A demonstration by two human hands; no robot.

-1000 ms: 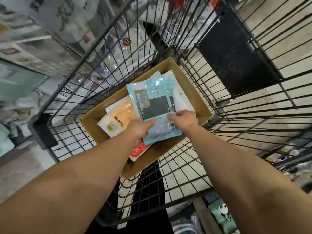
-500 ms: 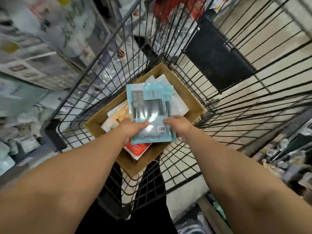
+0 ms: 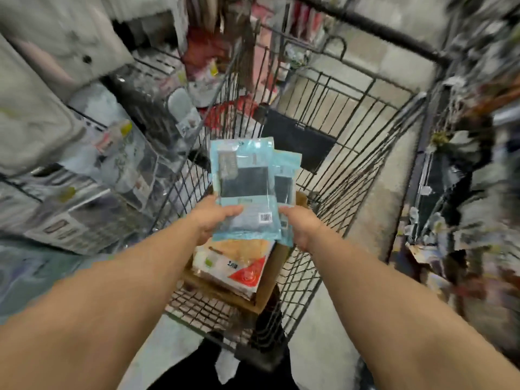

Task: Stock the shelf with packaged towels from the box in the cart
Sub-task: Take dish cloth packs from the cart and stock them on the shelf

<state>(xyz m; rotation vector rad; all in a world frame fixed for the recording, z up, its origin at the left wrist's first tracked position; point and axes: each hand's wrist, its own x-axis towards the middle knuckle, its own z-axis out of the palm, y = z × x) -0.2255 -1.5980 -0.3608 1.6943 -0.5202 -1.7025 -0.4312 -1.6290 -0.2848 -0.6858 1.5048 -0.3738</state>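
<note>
Hands first: the left hand (image 3: 213, 219) and the right hand (image 3: 302, 227) each pinch a bottom corner of a little stack of light blue towel packs (image 3: 247, 190), held upright at centre frame above the cardboard box (image 3: 270, 280) that sits in the wire cart (image 3: 351, 153). Looks like at least two packs, the back one peeking out to the right. More packs stay in the box, an orange-and-white one (image 3: 239, 260) on top. My guess is these are light and floppy, with slick plastic film, so the loose stack could fan out or slide apart; gripping lower corners with thumbs on front seems sensible. Shelves at the left of the frame (image 3: 70, 170) are too blurry to read.
</note>
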